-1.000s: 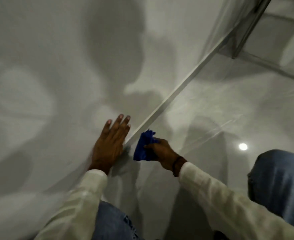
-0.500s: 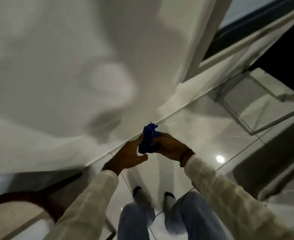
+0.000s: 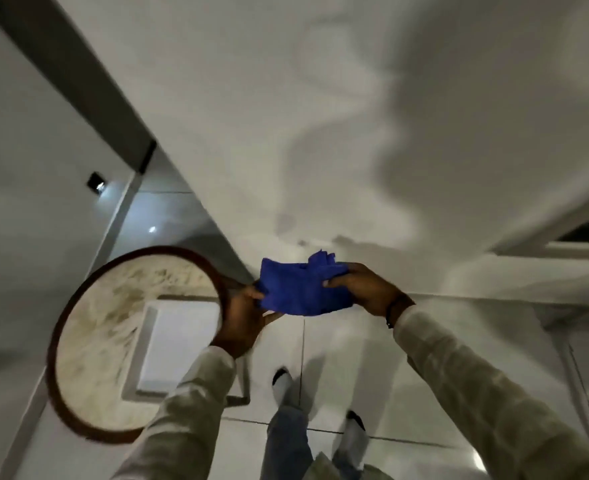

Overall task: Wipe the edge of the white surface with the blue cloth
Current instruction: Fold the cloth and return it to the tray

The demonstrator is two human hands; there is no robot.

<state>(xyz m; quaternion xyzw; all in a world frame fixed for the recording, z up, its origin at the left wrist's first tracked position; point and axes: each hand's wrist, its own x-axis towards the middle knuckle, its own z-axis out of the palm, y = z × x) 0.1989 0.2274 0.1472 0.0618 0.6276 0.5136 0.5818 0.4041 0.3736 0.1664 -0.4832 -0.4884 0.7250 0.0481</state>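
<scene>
The blue cloth (image 3: 301,289) is stretched in the air between both hands, in front of me at mid frame. My left hand (image 3: 243,318) pinches its left end and my right hand (image 3: 364,289) grips its right end. The white surface (image 3: 321,116) fills the upper part of the view, and its lower edge (image 3: 459,292) runs just behind the cloth. The cloth is apart from that edge.
A round table (image 3: 113,341) with a dark brown rim and a marbled top stands at the lower left, close to my left forearm. Glossy white floor tiles (image 3: 355,358) lie below, with my legs and feet (image 3: 282,382) on them. A dark grey strip (image 3: 88,88) runs diagonally at upper left.
I have risen from kneeling at the edge. My left hand left the white surface and took the cloth, which is now spread between both hands. The view swung left and the round table appeared.
</scene>
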